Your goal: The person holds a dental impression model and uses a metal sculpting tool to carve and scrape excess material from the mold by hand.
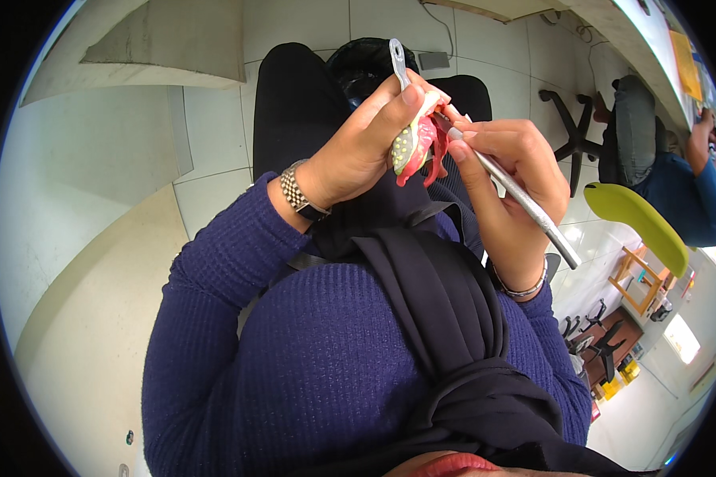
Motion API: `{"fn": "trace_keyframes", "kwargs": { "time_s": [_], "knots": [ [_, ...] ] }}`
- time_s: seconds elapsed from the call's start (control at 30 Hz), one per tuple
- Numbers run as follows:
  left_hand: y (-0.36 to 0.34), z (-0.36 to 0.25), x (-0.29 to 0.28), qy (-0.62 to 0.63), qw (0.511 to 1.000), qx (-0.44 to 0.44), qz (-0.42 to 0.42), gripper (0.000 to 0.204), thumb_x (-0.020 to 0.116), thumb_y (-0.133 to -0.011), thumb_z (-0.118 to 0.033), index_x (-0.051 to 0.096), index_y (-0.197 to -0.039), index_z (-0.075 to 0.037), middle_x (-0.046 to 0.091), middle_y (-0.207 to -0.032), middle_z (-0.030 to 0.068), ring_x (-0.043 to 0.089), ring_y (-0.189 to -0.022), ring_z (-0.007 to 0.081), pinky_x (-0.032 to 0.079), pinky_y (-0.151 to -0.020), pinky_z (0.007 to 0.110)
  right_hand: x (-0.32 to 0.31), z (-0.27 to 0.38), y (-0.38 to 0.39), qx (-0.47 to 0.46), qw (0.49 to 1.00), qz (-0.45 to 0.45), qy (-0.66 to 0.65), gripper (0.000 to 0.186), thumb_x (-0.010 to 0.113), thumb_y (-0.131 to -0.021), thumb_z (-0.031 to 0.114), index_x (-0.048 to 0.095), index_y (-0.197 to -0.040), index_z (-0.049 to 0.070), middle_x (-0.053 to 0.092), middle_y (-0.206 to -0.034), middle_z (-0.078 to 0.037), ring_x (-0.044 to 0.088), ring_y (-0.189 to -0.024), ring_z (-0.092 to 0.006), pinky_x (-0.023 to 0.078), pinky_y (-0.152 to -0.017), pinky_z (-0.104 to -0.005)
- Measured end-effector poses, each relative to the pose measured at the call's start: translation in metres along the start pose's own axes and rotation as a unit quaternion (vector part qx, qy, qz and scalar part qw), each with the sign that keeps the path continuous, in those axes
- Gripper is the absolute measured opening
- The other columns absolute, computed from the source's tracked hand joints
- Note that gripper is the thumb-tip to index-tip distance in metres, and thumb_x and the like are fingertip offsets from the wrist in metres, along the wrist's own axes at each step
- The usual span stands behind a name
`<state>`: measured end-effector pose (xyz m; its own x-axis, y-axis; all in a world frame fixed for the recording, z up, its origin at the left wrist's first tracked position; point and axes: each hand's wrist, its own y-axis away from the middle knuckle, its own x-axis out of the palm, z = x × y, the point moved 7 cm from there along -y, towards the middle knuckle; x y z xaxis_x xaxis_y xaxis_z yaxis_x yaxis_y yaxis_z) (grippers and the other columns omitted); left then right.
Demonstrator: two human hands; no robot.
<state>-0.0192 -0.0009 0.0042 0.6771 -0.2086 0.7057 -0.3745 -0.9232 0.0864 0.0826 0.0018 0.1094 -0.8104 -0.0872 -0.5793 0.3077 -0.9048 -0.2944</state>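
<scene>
My left hand [362,151] is raised in front of my chest, its fingers closed round a small moulded piece [412,153]. The piece is red and pink, with a grey-green side dotted in pale yellow, and loose red strips hang from its lower end. A grey tab with a hole [398,57] sticks up above the same fingers; whether it joins the piece is hidden. In my right hand [525,163] a slim metal craft knife [525,200] with a knurled handle is pinched between thumb and fingers. Its tip meets the red piece, partly hidden behind the fingers.
Below the hands lie my dark-clad lap and a black bag-lined bin [358,67] between the knees. A pale panel [95,159] stands at the left. To the right are a green chair back [640,222], a black chair base [578,131] and another person in blue [684,199].
</scene>
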Motion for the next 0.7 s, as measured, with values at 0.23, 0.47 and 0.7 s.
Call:
{"fn": "trace_keyframes", "kwargs": {
  "time_s": [0.23,0.47,0.7],
  "knots": [
    [0.0019,-0.0014,-0.0015,-0.004,1.0,-0.011,-0.003,0.053,0.038,-0.094,-0.054,0.048,-0.114,-0.006,0.055,-0.108,0.0088,0.053,-0.105,0.018,0.043,-0.091,0.034,0.0023,0.0005,-0.0005,-0.001,1.0,0.026,0.002,0.013,0.073,-0.071,-0.002,0.062,-0.077,0.0,0.063,-0.075,-0.01,0.066,-0.075,-0.0219,0.052,-0.065,-0.0284],
    [0.0012,0.001,-0.0032,0.011,1.0,-0.007,0.014,0.051,0.039,-0.095,-0.052,0.047,-0.115,-0.006,0.055,-0.11,0.0084,0.053,-0.104,0.0171,0.044,-0.091,0.033,0.0018,-0.0013,0.0007,0.005,1.0,0.0,-0.012,0.013,0.073,-0.071,-0.002,0.062,-0.076,0.0,0.063,-0.075,-0.01,0.065,-0.072,-0.0211,0.052,-0.064,-0.0279],
    [0.002,0.0017,-0.004,0.002,1.0,-0.014,0.008,0.05,0.039,-0.095,-0.051,0.046,-0.117,-0.006,0.054,-0.11,0.0083,0.053,-0.105,0.0163,0.044,-0.091,0.032,0.0037,-0.0019,0.0016,-0.011,1.0,0.01,0.01,0.013,0.074,-0.071,-0.001,0.061,-0.076,0.0,0.063,-0.075,-0.009,0.064,-0.067,-0.0195,0.05,-0.059,-0.0265]
  ]
}}
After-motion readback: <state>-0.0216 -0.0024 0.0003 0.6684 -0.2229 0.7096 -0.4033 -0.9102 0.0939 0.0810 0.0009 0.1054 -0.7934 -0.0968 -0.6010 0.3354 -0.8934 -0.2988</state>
